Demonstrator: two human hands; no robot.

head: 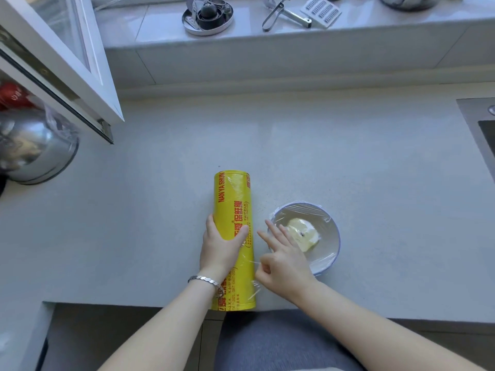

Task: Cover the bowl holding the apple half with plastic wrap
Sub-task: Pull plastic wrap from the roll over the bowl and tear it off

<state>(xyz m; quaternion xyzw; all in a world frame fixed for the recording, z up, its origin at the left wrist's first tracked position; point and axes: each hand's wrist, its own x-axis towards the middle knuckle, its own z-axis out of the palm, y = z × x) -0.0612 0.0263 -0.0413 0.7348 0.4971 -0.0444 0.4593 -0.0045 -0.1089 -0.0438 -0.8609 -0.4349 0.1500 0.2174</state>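
A yellow roll of plastic wrap (233,210) with red lettering lies lengthwise on the grey counter, near its front edge. My left hand (221,243) grips the roll around its middle. Right of it stands a white bowl (330,236) holding a pale apple half (304,232). Clear film (302,212) is stretched over the bowl's mouth and runs back to the roll. My right hand (281,255) rests at the bowl's left rim, index and middle fingers spread on the film, the other fingers curled where the film meets the roll.
An open white cabinet door (61,62) hangs over the left counter above a steel bowl (34,148). A raised ledge at the back carries a round tin (207,16), a peeler (284,13) and a grater (320,10). A sink edge (479,124) is at right.
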